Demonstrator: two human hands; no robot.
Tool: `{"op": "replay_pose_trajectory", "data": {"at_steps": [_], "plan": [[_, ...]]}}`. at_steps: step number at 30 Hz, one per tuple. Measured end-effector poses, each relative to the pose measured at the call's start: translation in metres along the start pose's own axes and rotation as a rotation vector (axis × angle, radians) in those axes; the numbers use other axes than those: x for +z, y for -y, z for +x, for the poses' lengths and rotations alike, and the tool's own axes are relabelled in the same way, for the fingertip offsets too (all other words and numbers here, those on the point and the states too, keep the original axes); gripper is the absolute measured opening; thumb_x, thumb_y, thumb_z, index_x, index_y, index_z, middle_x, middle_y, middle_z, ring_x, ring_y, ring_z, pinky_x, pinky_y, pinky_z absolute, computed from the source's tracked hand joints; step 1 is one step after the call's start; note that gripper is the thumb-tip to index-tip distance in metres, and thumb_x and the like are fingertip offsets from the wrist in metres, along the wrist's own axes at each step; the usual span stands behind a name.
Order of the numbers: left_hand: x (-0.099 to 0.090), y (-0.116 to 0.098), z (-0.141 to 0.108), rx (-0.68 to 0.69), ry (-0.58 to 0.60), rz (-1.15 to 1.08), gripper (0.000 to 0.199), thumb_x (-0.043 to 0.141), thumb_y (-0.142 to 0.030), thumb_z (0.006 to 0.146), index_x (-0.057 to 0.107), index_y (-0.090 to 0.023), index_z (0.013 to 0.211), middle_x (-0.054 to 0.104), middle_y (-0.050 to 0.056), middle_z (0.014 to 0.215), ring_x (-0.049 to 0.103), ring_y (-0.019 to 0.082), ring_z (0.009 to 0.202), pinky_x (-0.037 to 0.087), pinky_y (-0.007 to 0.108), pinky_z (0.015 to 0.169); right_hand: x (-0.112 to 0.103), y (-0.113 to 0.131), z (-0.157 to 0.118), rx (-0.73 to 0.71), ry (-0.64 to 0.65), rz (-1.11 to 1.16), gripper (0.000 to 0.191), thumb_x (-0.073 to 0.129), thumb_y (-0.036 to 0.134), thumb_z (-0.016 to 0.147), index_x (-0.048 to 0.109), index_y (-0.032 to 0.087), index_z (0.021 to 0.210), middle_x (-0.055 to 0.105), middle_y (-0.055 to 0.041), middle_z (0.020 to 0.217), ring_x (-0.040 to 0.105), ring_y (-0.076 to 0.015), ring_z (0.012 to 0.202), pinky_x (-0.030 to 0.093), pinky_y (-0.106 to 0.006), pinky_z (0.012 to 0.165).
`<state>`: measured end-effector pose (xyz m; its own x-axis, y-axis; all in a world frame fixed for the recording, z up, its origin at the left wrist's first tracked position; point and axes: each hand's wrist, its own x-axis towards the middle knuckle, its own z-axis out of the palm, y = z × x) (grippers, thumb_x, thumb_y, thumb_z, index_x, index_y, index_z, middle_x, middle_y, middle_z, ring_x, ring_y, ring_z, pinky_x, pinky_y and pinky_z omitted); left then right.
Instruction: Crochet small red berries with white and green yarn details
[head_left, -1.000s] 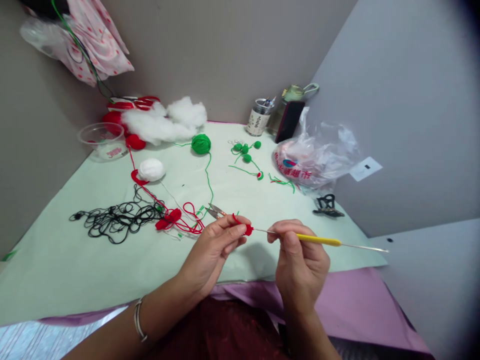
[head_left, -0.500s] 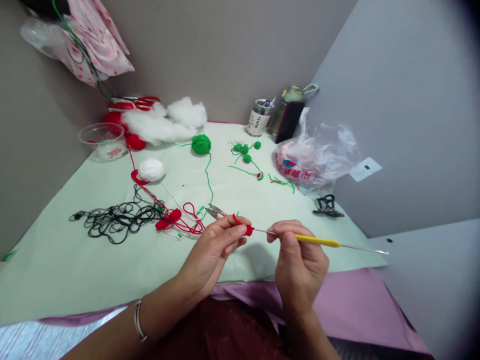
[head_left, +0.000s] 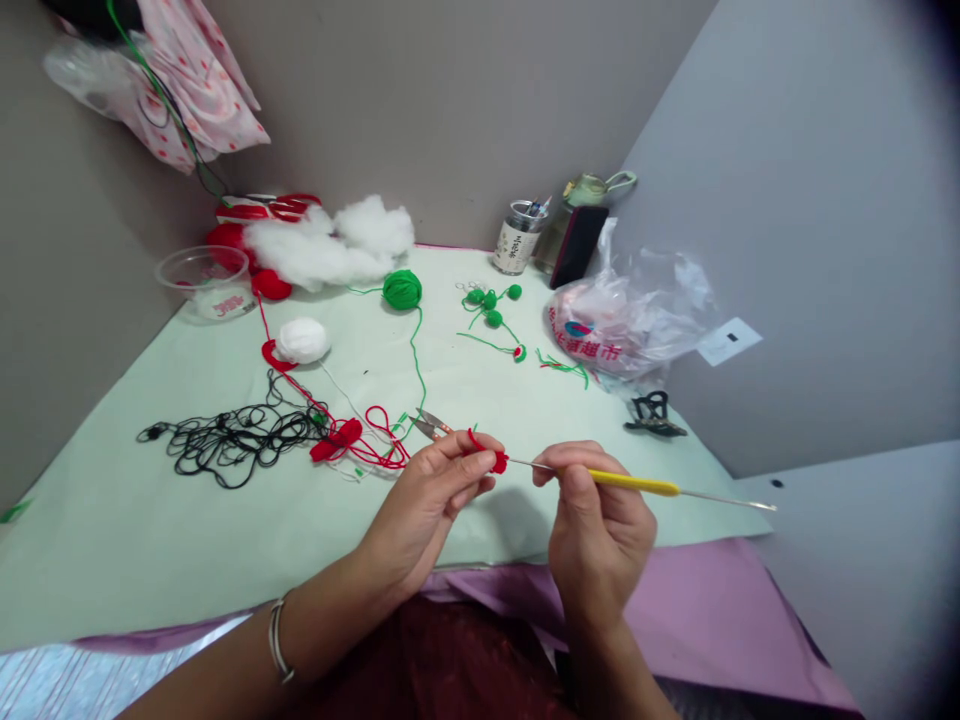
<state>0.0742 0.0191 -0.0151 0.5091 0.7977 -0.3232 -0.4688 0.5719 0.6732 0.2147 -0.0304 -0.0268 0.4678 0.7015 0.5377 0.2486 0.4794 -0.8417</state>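
My left hand (head_left: 435, 490) pinches a small red crochet piece (head_left: 500, 462) between thumb and fingers. In my right hand (head_left: 600, 520) is a double-ended crochet hook (head_left: 634, 483) with a yellow grip, held like a pen. Its left metal end reaches the red piece; the exact stitch is too small to make out. The other end points out to the right. Red yarn (head_left: 386, 452) lies in loops on the table just left of my left hand. Partly hidden behind the left fingers is a pair of small scissors (head_left: 430, 424), blades apart.
Tangled black cord (head_left: 232, 440), a white yarn ball (head_left: 302, 340) and a green yarn ball (head_left: 403, 289) lie to the left and middle. White stuffing (head_left: 322, 245) is at the back. Small green balls (head_left: 491, 300), a plastic bag (head_left: 622, 310) and a black claw clip (head_left: 655, 414) sit right.
Almost nothing differs. Both hands keep their grip on the red piece and the hook, with only a very slight shift of the view.
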Motion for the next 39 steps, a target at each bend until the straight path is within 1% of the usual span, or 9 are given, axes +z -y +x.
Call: {"op": "replay_pose_trajectory", "data": {"at_steps": [4,12,19,23,27,29,34,37,39], "plan": [[0.0006,-0.0003,-0.0004,-0.003,-0.001,0.0,0.019,0.091,-0.029,0.078,0.081,-0.016,0.088,0.056,-0.007,0.065,0.031,0.005,0.054,0.048,0.028,0.087,0.0003,-0.0002,0.0006,-0.003,-0.011,-0.027,0.019,0.062,0.02,0.103,0.076,0.023,0.092,0.069,0.0009,0.08,0.061,-0.0141,0.074,0.046,-0.031,0.069],[0.0005,-0.0018,-0.0004,-0.015,-0.007,0.001,0.021,0.091,-0.03,0.077,0.081,-0.016,0.088,0.059,-0.006,0.068,0.031,0.004,0.054,0.048,0.028,0.088,0.0001,-0.001,0.0007,-0.013,-0.014,-0.03,0.019,0.061,0.02,0.104,0.076,0.023,0.093,0.069,0.0013,0.081,0.061,-0.0137,0.074,0.046,-0.03,0.069],[-0.0002,-0.001,-0.0003,-0.014,0.004,0.006,0.019,0.091,-0.03,0.078,0.082,-0.016,0.087,0.051,-0.009,0.059,0.03,0.006,0.054,0.048,0.028,0.086,-0.0005,-0.0011,0.0007,-0.027,0.003,-0.07,0.019,0.061,0.02,0.104,0.075,0.023,0.092,0.069,0.0014,0.08,0.061,-0.0137,0.074,0.048,-0.03,0.07],[0.0009,-0.0001,-0.0008,-0.018,0.0,-0.006,0.02,0.091,-0.03,0.077,0.082,-0.016,0.087,0.053,-0.008,0.062,0.03,0.006,0.054,0.048,0.028,0.086,0.0002,-0.0001,-0.0002,-0.035,0.012,-0.102,0.019,0.06,0.018,0.104,0.075,0.023,0.093,0.069,0.0008,0.081,0.062,-0.0143,0.074,0.048,-0.03,0.069],[0.0025,0.0008,-0.0012,-0.021,-0.006,-0.02,0.021,0.093,-0.03,0.075,0.082,-0.017,0.088,0.062,-0.005,0.072,0.033,0.005,0.055,0.048,0.029,0.087,0.0011,-0.0011,-0.0031,-0.036,0.022,-0.093,0.019,0.061,0.016,0.103,0.076,0.024,0.095,0.071,0.0004,0.083,0.064,-0.0149,0.076,0.05,-0.031,0.07],[0.003,0.0008,-0.0013,-0.024,-0.009,-0.019,0.021,0.094,-0.029,0.074,0.082,-0.018,0.088,0.064,-0.005,0.075,0.034,0.005,0.055,0.048,0.03,0.087,0.0014,-0.0023,-0.0046,-0.037,0.031,-0.095,0.019,0.061,0.015,0.103,0.077,0.024,0.097,0.073,0.0004,0.085,0.065,-0.015,0.076,0.051,-0.031,0.071],[0.0035,0.001,-0.0011,-0.018,-0.002,-0.025,0.02,0.094,-0.026,0.074,0.08,-0.019,0.086,0.069,-0.003,0.085,0.04,0.007,0.06,0.048,0.029,0.088,0.0022,-0.0059,-0.0073,0.004,0.049,-0.072,0.019,0.063,0.016,0.102,0.079,0.026,0.101,0.075,0.0002,0.088,0.067,-0.0155,0.077,0.054,-0.031,0.073],[0.0026,0.0019,-0.0009,-0.006,-0.012,-0.01,0.02,0.093,-0.027,0.074,0.081,-0.019,0.087,0.068,-0.004,0.082,0.04,0.007,0.06,0.046,0.029,0.086,0.0021,-0.0075,-0.0074,0.046,0.03,-0.027,0.017,0.063,0.018,0.102,0.078,0.025,0.099,0.074,-0.0001,0.086,0.067,-0.0156,0.075,0.054,-0.031,0.071],[0.0017,0.0026,-0.001,0.009,-0.021,0.008,0.02,0.093,-0.029,0.075,0.081,-0.019,0.088,0.067,-0.004,0.08,0.042,0.007,0.062,0.043,0.027,0.081,0.0015,-0.0075,-0.0068,0.061,0.027,-0.024,0.017,0.063,0.019,0.102,0.078,0.024,0.097,0.073,-0.0006,0.086,0.066,-0.0156,0.074,0.054,-0.031,0.07]]}}
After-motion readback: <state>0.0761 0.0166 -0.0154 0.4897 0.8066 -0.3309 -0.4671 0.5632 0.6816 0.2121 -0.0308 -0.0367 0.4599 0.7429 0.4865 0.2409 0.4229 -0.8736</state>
